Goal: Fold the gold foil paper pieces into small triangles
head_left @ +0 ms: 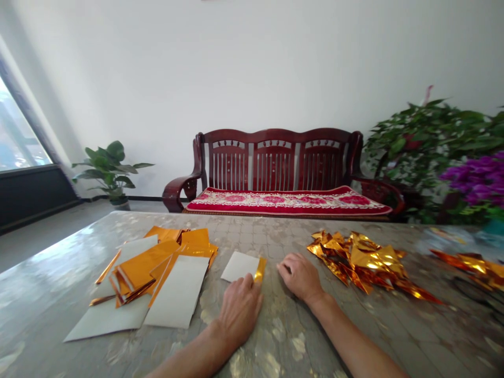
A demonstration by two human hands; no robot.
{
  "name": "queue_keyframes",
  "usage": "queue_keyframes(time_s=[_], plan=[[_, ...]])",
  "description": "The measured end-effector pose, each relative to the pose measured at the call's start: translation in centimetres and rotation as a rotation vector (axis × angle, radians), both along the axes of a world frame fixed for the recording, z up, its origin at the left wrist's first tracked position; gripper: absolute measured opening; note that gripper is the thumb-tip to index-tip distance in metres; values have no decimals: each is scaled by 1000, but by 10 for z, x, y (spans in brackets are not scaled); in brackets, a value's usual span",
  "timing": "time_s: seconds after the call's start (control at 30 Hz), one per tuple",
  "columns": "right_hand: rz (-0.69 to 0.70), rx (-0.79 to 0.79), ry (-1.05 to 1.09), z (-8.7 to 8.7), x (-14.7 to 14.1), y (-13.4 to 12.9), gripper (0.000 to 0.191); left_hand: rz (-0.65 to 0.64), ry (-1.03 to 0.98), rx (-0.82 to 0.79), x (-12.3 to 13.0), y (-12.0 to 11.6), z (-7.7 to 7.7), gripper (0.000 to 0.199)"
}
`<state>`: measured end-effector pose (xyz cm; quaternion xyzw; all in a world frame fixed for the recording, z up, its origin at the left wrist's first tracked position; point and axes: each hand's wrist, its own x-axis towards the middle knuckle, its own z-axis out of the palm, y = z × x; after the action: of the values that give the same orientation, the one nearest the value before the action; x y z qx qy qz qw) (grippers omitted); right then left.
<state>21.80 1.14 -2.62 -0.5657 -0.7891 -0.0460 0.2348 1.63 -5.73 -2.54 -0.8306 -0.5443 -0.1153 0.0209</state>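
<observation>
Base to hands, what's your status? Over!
Left hand: touching gold-edged white paper. Right hand: beside it, no item visible. Crumpled gold foil: farther right, not between hands.

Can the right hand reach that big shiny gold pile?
Probably yes: the right hand is close beside the crumpled gold foil, with only table between them. Its fingers point away, so it may need to turn.

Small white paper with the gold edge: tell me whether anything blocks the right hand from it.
Nothing visible does: only patterned tabletop shows between the right hand and the small white paper with the gold edge. The left hand touches its near edge; crumpled gold foil lies off to the right.
</observation>
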Motion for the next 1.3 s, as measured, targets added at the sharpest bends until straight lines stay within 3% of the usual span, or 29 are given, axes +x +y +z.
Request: queue_keyframes(time_s=[0.2, 0.47, 0.73, 0.87, 1.07, 1.17, 1.3], plan=[[51, -62, 46, 4, -11, -6, 18, -58, -30, -68, 7, -2, 4, 22], [100, -151, 153, 2, -19, -7, 13, -173, -73, -23, 8, -4, 8, 15], [76, -181, 141, -2, -34, -12, 8, -372, -365, -69, 2, 2, 0, 29], [59, -102, 223, 1, -31, -10, 12, -292, -508, 35, -4, 5, -5, 28], [92, 346, 119, 15, -17, -18, 25, -194, -620, 398, -17, 8, -6, 36], [168, 369, 18, 15, -15, -23, 28, -116, -538, 444, -21, 10, -1, 36], [269, 323, -64, 13, -18, -24, 28, -63, -383, 372, -23, 16, 4, 26]])
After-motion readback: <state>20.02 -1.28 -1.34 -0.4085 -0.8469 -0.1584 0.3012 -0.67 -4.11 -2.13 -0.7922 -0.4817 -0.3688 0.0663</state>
